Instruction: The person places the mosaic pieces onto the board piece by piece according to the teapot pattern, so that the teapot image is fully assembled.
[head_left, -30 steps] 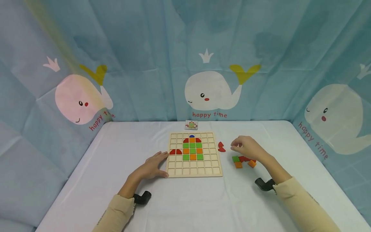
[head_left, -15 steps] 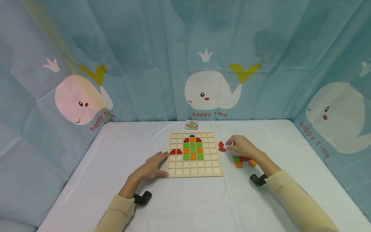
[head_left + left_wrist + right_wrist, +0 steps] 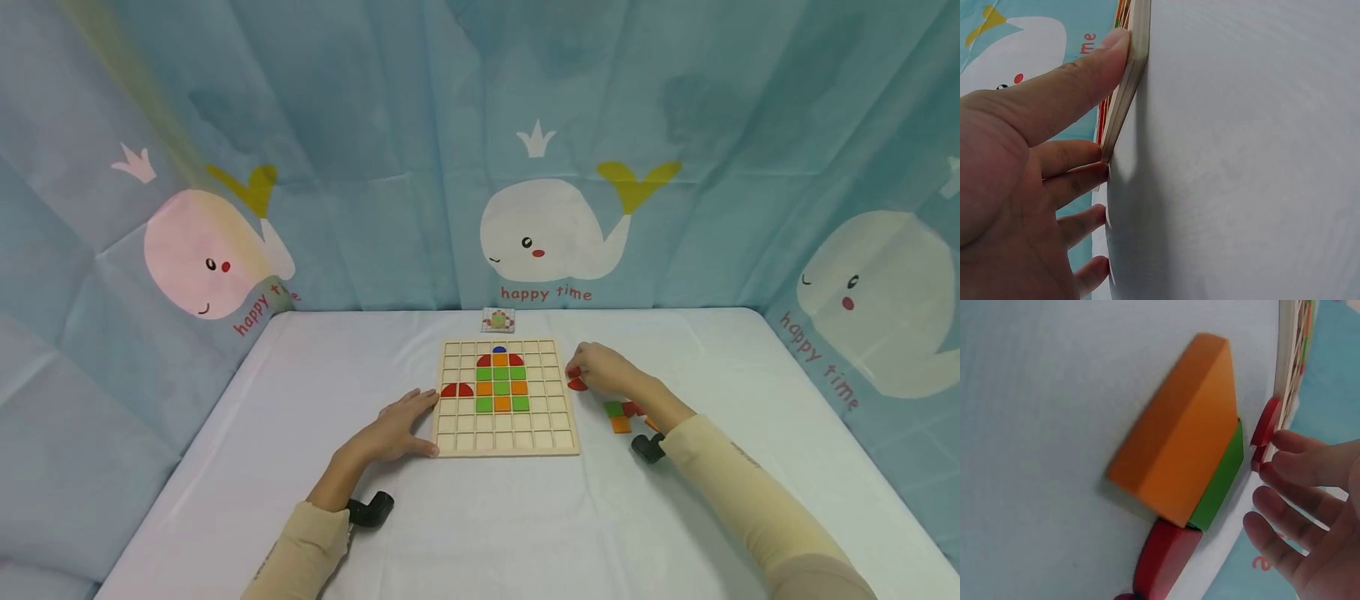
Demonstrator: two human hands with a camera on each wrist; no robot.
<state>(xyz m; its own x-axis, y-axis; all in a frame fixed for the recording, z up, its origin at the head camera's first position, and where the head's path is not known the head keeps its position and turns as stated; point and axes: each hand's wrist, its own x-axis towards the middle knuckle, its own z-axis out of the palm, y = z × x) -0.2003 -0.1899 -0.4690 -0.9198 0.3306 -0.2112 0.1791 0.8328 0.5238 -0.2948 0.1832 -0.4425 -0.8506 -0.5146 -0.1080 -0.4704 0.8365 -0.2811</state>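
Observation:
A wooden grid board (image 3: 498, 433) lies on the table with green, orange, red and blue tiles set in it. My left hand (image 3: 395, 431) rests along its left edge. In the left wrist view, the thumb (image 3: 1075, 87) lies against the board's side (image 3: 1125, 94) and the fingers are spread. My right hand (image 3: 606, 367) is over two red quarter-circle tiles (image 3: 577, 385) beside the board's right edge, partly covering the farther one. In the right wrist view, its fingertips (image 3: 1282, 439) are right at these red tiles (image 3: 1265, 424); I cannot tell if they touch.
Near the right forearm lie a green tile (image 3: 614, 408), an orange tile (image 3: 621, 425) and red tiles (image 3: 632, 408). A small pattern card (image 3: 498, 321) is behind the board. A curtain (image 3: 375, 242) printed with whales stands beyond the white table (image 3: 480, 525).
My right hand has moved left, from above the loose tiles to the two red quarter-circle tiles beside the board. The left hand has stayed at the board's edge.

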